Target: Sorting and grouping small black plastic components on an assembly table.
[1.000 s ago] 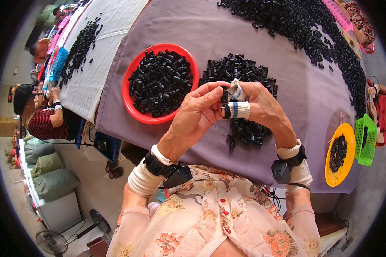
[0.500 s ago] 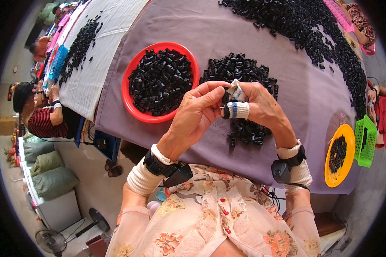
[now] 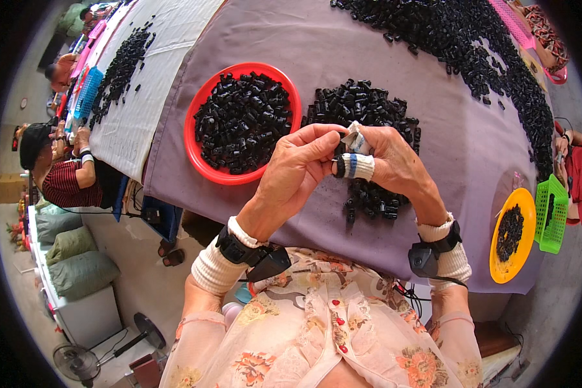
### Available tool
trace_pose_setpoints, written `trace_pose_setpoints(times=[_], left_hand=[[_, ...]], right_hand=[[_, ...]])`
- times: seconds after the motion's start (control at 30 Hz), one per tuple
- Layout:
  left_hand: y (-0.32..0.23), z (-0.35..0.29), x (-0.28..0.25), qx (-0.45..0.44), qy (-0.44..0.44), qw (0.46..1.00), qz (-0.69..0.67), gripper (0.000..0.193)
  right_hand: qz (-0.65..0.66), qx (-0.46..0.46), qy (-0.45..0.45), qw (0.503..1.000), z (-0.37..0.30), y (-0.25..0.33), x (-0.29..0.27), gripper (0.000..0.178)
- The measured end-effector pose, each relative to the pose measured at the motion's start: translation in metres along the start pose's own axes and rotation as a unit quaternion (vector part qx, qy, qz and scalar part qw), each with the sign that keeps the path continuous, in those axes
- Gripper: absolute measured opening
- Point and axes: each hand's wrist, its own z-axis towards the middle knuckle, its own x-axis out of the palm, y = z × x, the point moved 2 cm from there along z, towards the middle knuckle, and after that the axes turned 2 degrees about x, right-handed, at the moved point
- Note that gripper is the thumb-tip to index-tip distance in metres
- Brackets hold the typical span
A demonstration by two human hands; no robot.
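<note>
Black and mostly hidden: gripping one small piece point(image 3: 339, 148) between the pinched fingertips of left hand point(image 3: 294, 169) and right hand point(image 3: 396, 158), just above a heap point(image 3: 362, 103) of similar pieces on mauve cloth point(image 3: 459, 213). Cannot tell its exact shape behind the fingers and white wraps point(image 3: 358, 166). Have a red basin point(image 3: 190, 129), filled with such pieces, just left of the heap, and a yellow plate point(image 3: 503, 269) farther right.

On the table point(image 3: 271, 45), a basin point(image 3: 190, 139) of parts point(image 3: 239, 123) lies left of a pile point(image 3: 359, 103), a plate point(image 3: 506, 270) farther right.

Left hand point(image 3: 291, 171), right hand point(image 3: 394, 158) pinching black part point(image 3: 340, 149); red basin point(image 3: 223, 177) nearby
</note>
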Motion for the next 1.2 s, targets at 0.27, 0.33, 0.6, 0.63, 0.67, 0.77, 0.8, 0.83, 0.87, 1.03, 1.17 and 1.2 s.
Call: trace_pose_setpoints(times=[0.27, 0.33, 0.6, 0.63, 0.67, 0.77, 0.8, 0.83, 0.87, 1.03, 1.17, 1.2], left_hand=[[0.0021, -0.0003, -0.0026, 0.005, -0.001, 1.0, 0.019, 0.018], [0.0021, -0.0007, -0.0018, 0.006, -0.003, 1.0, 0.021, 0.018], [0.0006, -0.0028, 0.001, 0.016, -0.02, 0.999, 0.036, 0.018], [0.0004, -0.0019, -0.0006, 0.02, -0.016, 0.999, 0.042, 0.017], [0.0, -0.0017, -0.0018, 0.025, -0.013, 0.998, 0.047, 0.017], [0.0006, -0.0018, -0.0014, 0.015, -0.018, 0.999, 0.042, 0.018], [0.0009, -0.0019, -0.001, 0.015, -0.017, 0.999, 0.042, 0.018], [0.0021, -0.0022, -0.0007, 0.002, -0.011, 1.0, 0.009, 0.018], [0.0033, -0.0024, -0.001, -0.011, -0.006, 1.0, -0.025, 0.018], [0.0066, -0.0031, -0.0013, -0.016, 0.006, 0.998, -0.058, 0.021], [0.0075, -0.0024, -0.0037, -0.016, -0.013, 0.998, -0.058, 0.022], [0.0073, -0.0024, -0.0036, -0.016, -0.014, 0.998, -0.058, 0.022]], right_hand=[[0.03, 0.0, -0.014, 0.999, -0.0034, -0.0037, 0.0046, 0.026], [0.025, -0.014, -0.011, 1.0, -0.0028, -0.0059, 0.0052, 0.025], [0.011, -0.021, -0.009, 1.0, -0.0008, -0.0083, 0.0073, 0.024], [0.005, -0.025, -0.012, 1.0, -0.001, -0.0088, 0.0078, 0.024], [0.005, -0.025, -0.012, 1.0, -0.0008, -0.0079, 0.0076, 0.024], [-0.008, -0.016, -0.001, 1.0, -0.001, -0.0068, 0.0073, 0.024], [0.013, -0.016, -0.004, 1.0, -0.0019, -0.0085, 0.0074, 0.024], [0.035, -0.017, -0.007, 0.999, -0.0028, -0.0095, 0.007, 0.025], [0.035, -0.018, -0.007, 0.999, -0.0032, -0.0087, 0.006, 0.025], [0.053, -0.017, -0.048, 0.997, -0.0055, -0.0006, 0.0016, 0.026], [0.036, 0.011, -0.043, 0.998, -0.004, -0.0064, -0.0002, 0.026], [0.032, 0.008, -0.047, 0.998, -0.0034, -0.0077, 0.0, 0.026]])
